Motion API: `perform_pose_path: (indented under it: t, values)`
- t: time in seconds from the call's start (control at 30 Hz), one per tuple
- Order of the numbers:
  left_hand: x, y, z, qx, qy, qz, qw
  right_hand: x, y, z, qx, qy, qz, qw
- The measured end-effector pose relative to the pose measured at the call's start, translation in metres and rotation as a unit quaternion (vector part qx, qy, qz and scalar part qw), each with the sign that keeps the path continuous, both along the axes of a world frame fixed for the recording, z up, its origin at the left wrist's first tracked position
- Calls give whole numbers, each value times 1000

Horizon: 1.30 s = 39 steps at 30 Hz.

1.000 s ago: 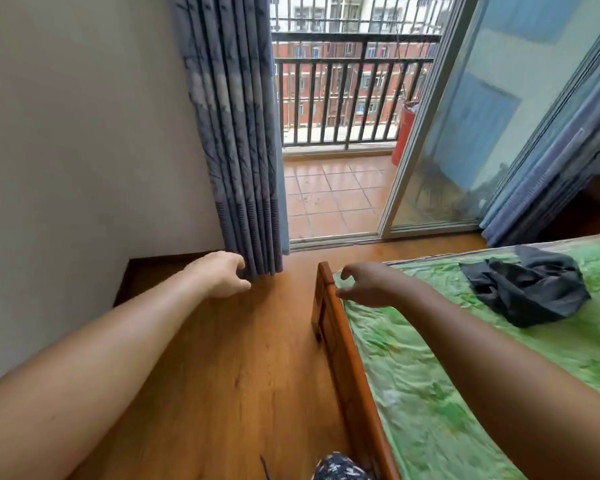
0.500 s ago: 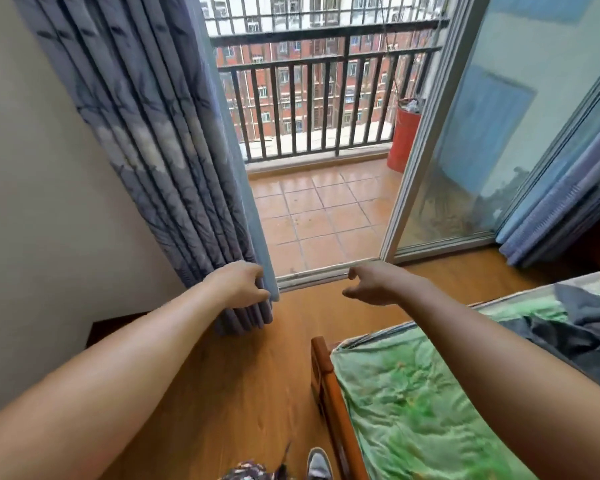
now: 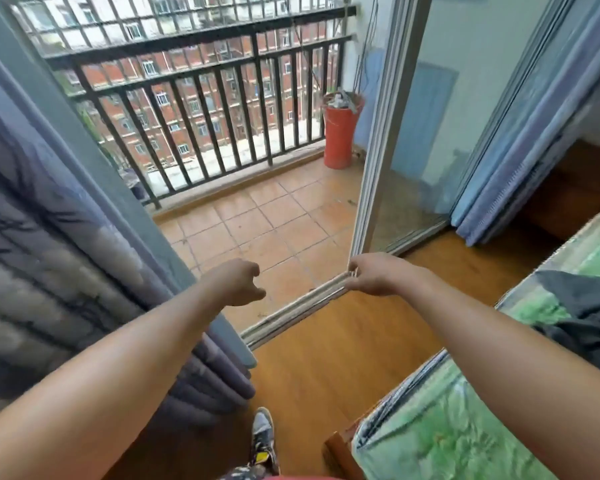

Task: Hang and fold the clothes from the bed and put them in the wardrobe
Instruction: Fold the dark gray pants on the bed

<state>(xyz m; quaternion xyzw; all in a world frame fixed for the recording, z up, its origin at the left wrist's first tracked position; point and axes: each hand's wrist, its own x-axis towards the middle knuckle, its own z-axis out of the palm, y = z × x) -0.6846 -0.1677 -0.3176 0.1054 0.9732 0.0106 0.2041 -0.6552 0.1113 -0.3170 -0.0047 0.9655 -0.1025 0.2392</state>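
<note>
Your left hand (image 3: 238, 282) and right hand (image 3: 371, 275) hang loosely curled and hold nothing, because the dark garment (image 3: 575, 306) lies on the bed (image 3: 440, 427) beside you.

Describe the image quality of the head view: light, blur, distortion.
Head view: soft daylight comes in from the balcony, with no hard shadows; the wide lens bends the railing and door frame; the curtain at the left edge is smeared and soft; the glass door carries a pale reflection; both hands, left hand and right hand, look reasonably sharp.
</note>
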Motion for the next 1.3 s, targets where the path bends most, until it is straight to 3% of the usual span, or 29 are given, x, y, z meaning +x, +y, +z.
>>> perform_pose_path:
  t: [0.2,0.53,0.7,0.97,1.17,1.3]
  values:
    - [-110,7,-9,-17,-29,-79,996,-69,14,-1,12,-16,-89,996]
    - [-183,147,-24,-19,-57,-279,958,-47,96,-24,-11,-65,-295,953]
    - [-192,257,-32,-46,-65,-401,913,-23,165,-56,-38,-83,-393,915]
    - [-208,466,-54,-76,-96,-501,857,17,304,-89,-82,-88,-513,850]
    - [-167,601,-64,-73,-98,-611,783,76,378,-89,-73,-59,-588,804]
    - [-132,670,-79,-85,-98,-681,721,118,397,-107,-90,-59,-654,749]
